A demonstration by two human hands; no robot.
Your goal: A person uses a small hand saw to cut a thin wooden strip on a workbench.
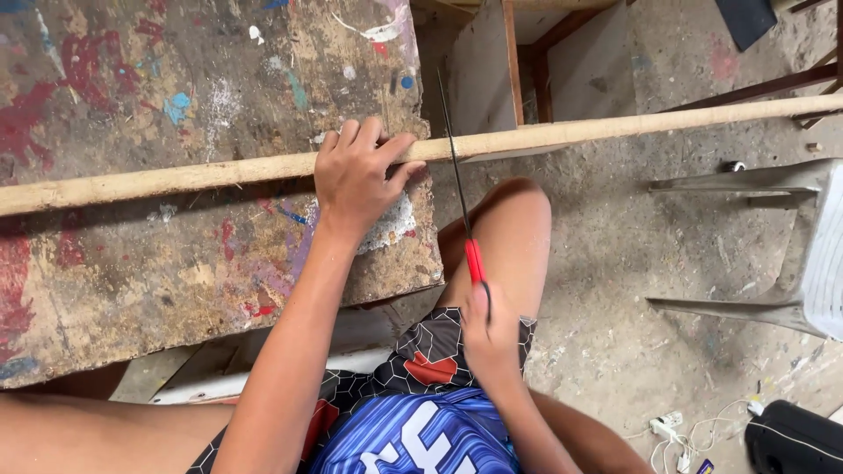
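Note:
A long pale wooden strip (615, 128) lies across a paint-stained wooden board (132, 263) and juts out past its right edge over the floor. My left hand (356, 175) presses the strip down at the board's right edge. My right hand (487, 338) grips the red handle of a handsaw (461, 189), its thin dark blade crossing the strip just right of my left hand. My bent knee (509, 228) is raised under the saw, close to the board's edge.
A wooden frame (527, 61) stands behind the strip. A white plastic chair (790, 246) is at the right. White cables and a plug (680, 430) lie on the dusty concrete floor beside a black object (790, 439) at the lower right.

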